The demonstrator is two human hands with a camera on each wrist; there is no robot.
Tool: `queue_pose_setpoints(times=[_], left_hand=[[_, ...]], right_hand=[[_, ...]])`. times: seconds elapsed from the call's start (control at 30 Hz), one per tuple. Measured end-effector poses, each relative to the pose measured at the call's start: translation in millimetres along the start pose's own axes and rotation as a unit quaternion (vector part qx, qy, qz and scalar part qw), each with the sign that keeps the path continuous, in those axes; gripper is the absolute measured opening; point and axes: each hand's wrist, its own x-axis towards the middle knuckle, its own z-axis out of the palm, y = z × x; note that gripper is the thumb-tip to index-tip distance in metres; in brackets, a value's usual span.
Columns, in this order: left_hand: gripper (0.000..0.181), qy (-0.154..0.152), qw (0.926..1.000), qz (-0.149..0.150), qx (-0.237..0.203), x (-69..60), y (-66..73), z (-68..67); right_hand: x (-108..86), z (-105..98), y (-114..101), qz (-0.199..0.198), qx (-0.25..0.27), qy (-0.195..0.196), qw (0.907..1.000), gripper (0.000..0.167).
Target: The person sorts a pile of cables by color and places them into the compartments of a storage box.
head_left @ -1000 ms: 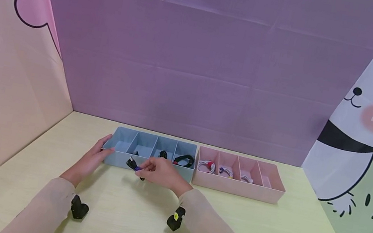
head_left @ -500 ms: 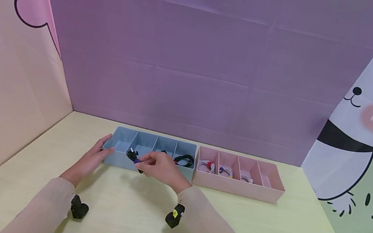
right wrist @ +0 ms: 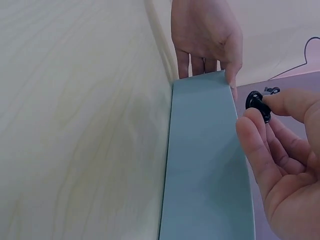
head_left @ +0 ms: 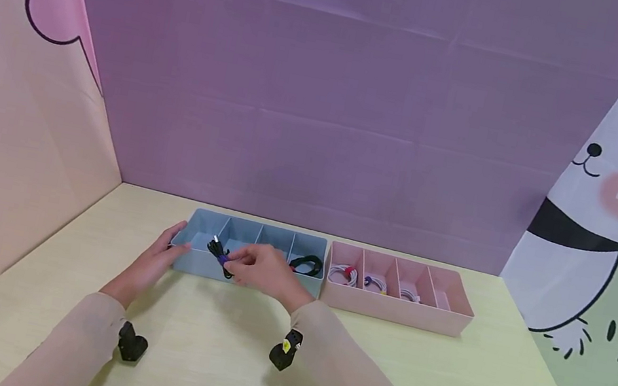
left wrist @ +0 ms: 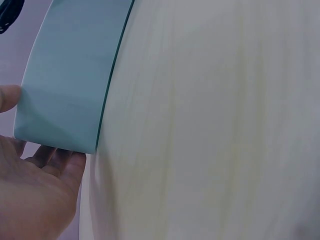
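Note:
My right hand [head_left: 266,274] pinches a bundled black cable [head_left: 218,250], tied with a purple band, between thumb and fingertips. The bundle is just above the front rim of a blue divided box [head_left: 197,263], near its left compartments. In the right wrist view the cable [right wrist: 256,104] is beside the box's rim, apart from it. My left hand [head_left: 149,265] holds the box's left end, thumb at the front rim and fingers along the end wall [left wrist: 60,142]. A black coiled cable [head_left: 305,263] lies in the rightmost blue compartment. My right hand partly covers the compartment left of it.
Against the blue box's right end stands a pink divided box [head_left: 399,312]. White coiled cables [head_left: 343,273] lie in three of its compartments. Behind both boxes rises a purple backdrop [head_left: 322,119], and printed panels flank the pale wooden table [head_left: 206,354].
My right hand has raised the black cable from in front of the blue box to its front rim, shifting slightly left. The left hand has stayed at the box's end.

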Motion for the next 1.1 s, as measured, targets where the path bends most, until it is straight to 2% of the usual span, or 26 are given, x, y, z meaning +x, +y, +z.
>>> queue_pose_setpoints(times=[0.23,0.47,0.73,0.9,1.1], left_hand=[[0.074,-0.003,1.0000,-0.006,0.002,0.6,0.0,-0.2],[0.073,-0.001,1.0000,0.002,-0.002,0.4,0.8,0.1],[0.073,-0.003,1.0000,-0.005,0.003,1.8,0.9,-0.5],[0.074,-0.010,0.9999,-0.013,0.001,2.2,0.9,-0.7],[0.076,-0.007,0.9999,0.003,-0.007,2.2,-1.0,-1.3]], right_hand=[[5.7,0,-6,0.011,0.006,0.015,0.9998,0.022],[10.8,0,-11,0.022,-0.005,0.016,0.9996,0.023],[16.2,1,-17,0.039,0.009,0.008,0.9992,0.023],[20.2,4,-21,0.052,0.015,0.018,0.9984,0.022],[24.7,9,-24,0.046,0.037,0.037,0.9976,0.023]])
